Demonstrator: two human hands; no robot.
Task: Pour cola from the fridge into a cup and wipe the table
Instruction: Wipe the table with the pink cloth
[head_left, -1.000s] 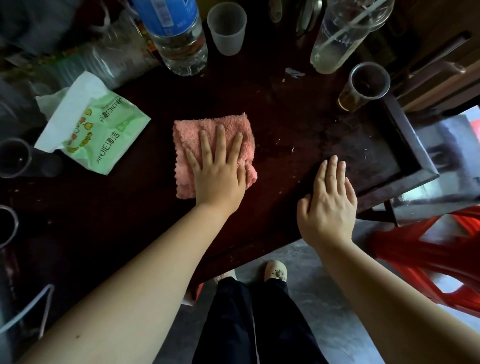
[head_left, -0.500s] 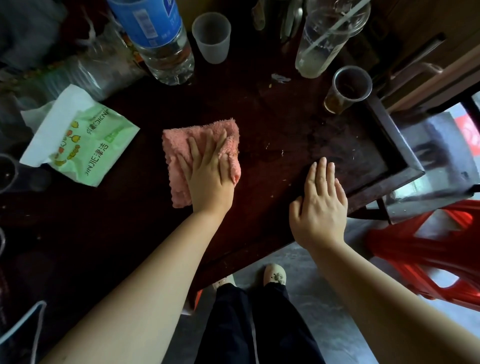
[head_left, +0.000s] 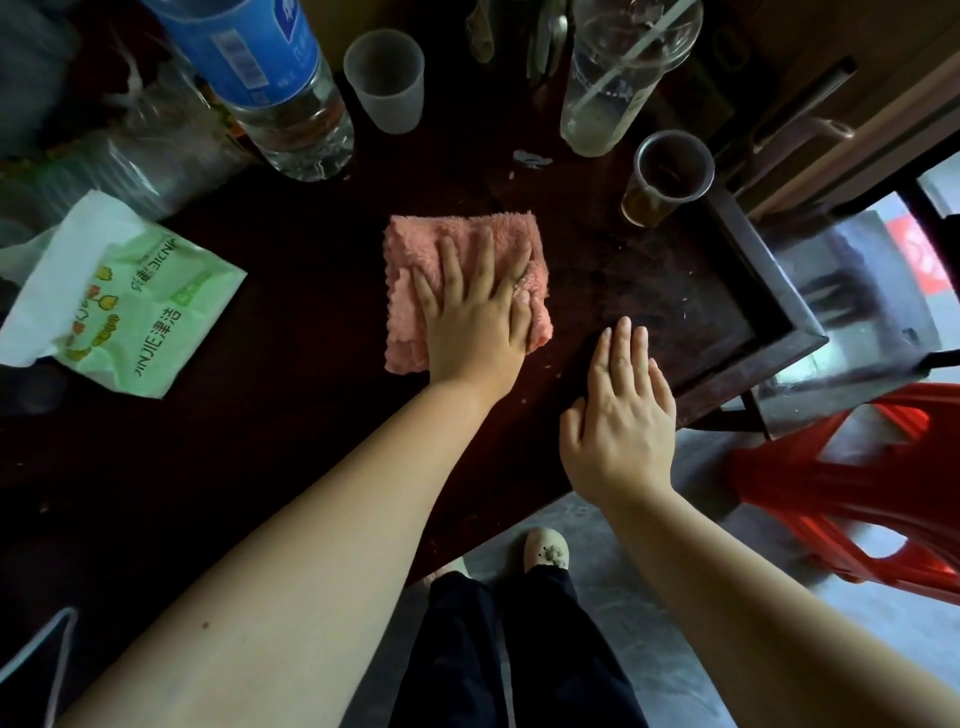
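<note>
A folded pink cloth (head_left: 415, 249) lies on the dark wooden table (head_left: 291, 415). My left hand (head_left: 475, 317) presses flat on the cloth with straight, spread fingers. To its right, my right hand (head_left: 618, 410) rests flat on the table near the front edge, holding nothing. A clear plastic cup (head_left: 662, 179) with a little brown cola in its bottom stands at the back right, near the table's raised rim. An empty frosted cup (head_left: 387, 83) stands at the back centre.
A large water bottle with a blue label (head_left: 270, 88) and a tall clear cup with a straw (head_left: 613, 83) stand at the back. A green tissue pack (head_left: 124, 301) lies on the left. A red plastic stool (head_left: 857, 478) stands right of the table. Small crumbs dot the tabletop.
My left hand has slid the pink cloth to the right, closer to my right hand. The right hand has stayed flat on the table.
</note>
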